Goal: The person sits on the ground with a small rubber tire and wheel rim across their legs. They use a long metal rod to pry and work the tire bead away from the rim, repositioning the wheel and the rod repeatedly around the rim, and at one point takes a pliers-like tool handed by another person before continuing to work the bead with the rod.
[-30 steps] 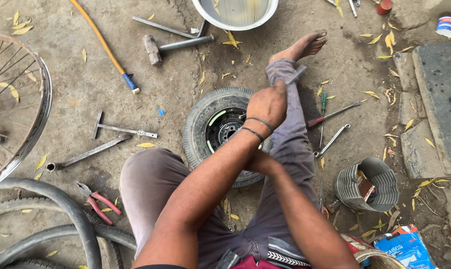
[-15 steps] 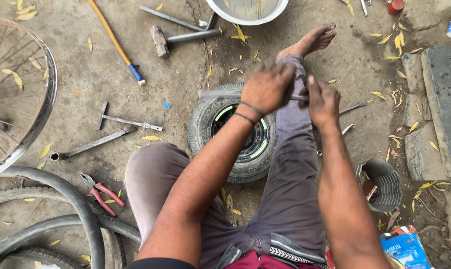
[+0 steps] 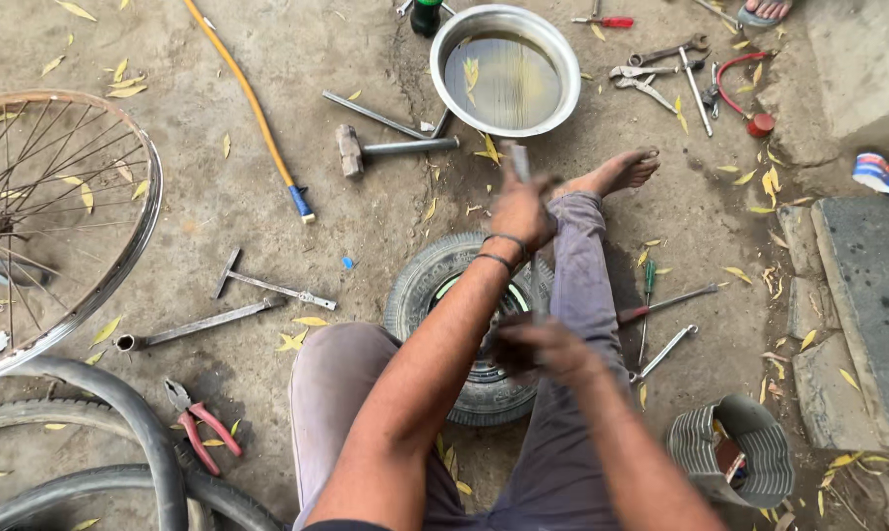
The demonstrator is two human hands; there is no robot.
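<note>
From the head camera I look down at my own legs and arms. I sit on the dirt ground point(image 3: 267, 216) with a small tyre point(image 3: 434, 295) lying flat between my knees, just under my hands.

My left hand point(image 3: 519, 211) is raised above the far edge of the tyre. Its fingers are clenched around a thin metal rod point(image 3: 520, 162) that stands nearly upright and looks blurred. Half a second ago this hand was lower, close to the tyre and touching my other hand; now it is higher and nearer to the metal bowl point(image 3: 505, 69). So I judge that I have lifted the rod, maybe to strike or to push down.

My right hand point(image 3: 547, 349) is lower, over the near side of the wheel hub point(image 3: 474, 295). It is blurred, and I cannot tell whether its fingers hold something or only press there. Before, it was beside the left hand; now the two are apart, one up and one down.

Around the tyre many tools lie on the ground. A hammer point(image 3: 385, 149) is near the bowl, which holds cloudy water. A screwdriver point(image 3: 665, 303) and a spanner point(image 3: 665, 352) lie to the right of my leg. Red pliers point(image 3: 203, 438) are on the left, beside a bicycle wheel point(image 3: 51, 226) and some rubber tubes point(image 3: 130, 433).
</note>
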